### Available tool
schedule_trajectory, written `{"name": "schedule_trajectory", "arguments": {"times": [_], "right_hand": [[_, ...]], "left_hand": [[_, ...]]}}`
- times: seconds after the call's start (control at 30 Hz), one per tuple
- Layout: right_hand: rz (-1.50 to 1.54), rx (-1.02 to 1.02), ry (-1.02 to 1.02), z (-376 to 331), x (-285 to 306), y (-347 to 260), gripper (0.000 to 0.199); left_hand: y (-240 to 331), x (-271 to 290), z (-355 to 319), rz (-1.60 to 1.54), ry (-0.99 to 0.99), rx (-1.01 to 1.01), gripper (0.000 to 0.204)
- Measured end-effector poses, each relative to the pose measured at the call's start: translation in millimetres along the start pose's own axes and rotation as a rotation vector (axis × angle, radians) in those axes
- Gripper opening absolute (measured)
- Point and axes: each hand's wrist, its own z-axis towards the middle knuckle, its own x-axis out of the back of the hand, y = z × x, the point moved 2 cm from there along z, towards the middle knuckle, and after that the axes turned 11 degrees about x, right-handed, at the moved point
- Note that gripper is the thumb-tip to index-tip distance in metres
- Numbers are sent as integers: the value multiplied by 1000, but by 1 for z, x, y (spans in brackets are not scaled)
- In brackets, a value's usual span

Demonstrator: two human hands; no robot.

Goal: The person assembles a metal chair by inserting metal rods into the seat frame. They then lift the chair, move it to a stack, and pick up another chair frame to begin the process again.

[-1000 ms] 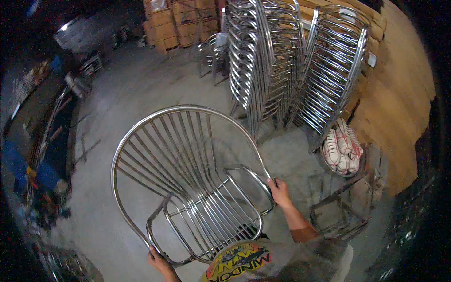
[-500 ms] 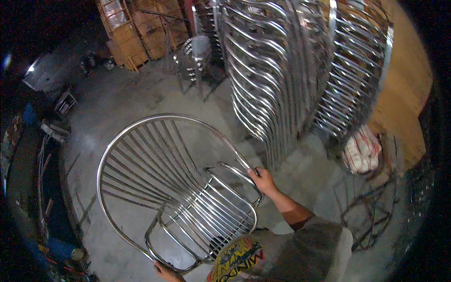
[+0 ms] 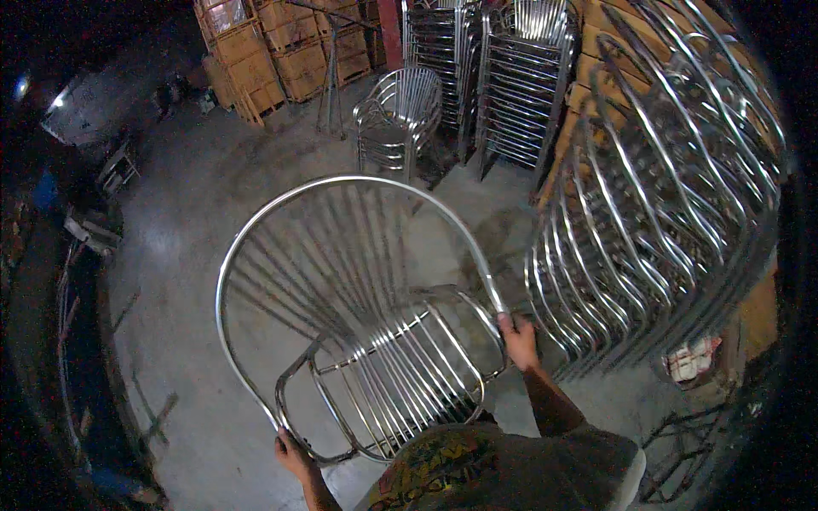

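Observation:
A shiny metal chair [image 3: 351,180] with a wide round hoop back and tubular slats is held in front of me, its seat towards my body. My left hand [image 3: 294,454] is closed round the frame tube at the near left. At the right side, my right hand [image 3: 519,339] grips the hoop where it comes down to the armrest. The lower edge of the seat and the legs are partly hidden by my shirt. Right of my right hand rises a stack of curved metal chair frames [image 3: 630,281], close to it.
Tall stacks of metal chairs [image 3: 524,98] stand at the back, with a shorter chair stack [image 3: 399,115] before them. Cardboard boxes [image 3: 298,72] are piled behind. A white-and-red bundle [image 3: 692,361] and dark metal frames [image 3: 690,451] lie at the right. Clutter lines the left.
My view has swung, so the surroundings sit differently in it. The chair, still in both hands, appears further right and turned slightly clockwise; the curved frame stack is now nearer my right hand.

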Motion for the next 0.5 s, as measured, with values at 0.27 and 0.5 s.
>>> {"name": "schedule_trajectory", "arguments": {"times": [0.27,0.5], "right_hand": [[142,-111,376,195,-104,-40,40],[355,27,203,528,-147,-141,63]], "left_hand": [[192,-218,175,42,2,-169,41],[366,-459,301,-80,4,-250,39]]}}
